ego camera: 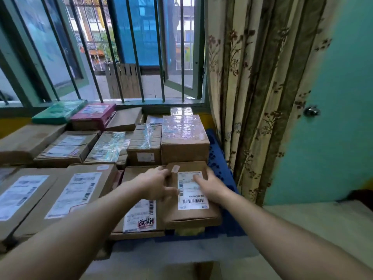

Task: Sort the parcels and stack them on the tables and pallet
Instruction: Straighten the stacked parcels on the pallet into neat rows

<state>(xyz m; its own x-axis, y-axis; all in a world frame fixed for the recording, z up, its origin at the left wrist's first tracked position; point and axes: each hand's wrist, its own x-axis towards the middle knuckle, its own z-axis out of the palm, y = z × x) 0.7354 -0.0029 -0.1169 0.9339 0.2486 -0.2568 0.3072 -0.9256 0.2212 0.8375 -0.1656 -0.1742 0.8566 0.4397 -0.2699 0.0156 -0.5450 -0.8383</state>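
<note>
The labelled parcel (pixel 190 207) lies before the taped box (pixel 184 138), window (pixel 121 47) behind.

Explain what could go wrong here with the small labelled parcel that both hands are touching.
1. The small brown cardboard parcel with a white label sits at the stack's right front corner, beside the open edge of the blue plastic pallet; a push from the left hand might slide it off.
2. It seems to overhang a narrower yellowish item below, so it may tip once the right hand lifts away.
</note>
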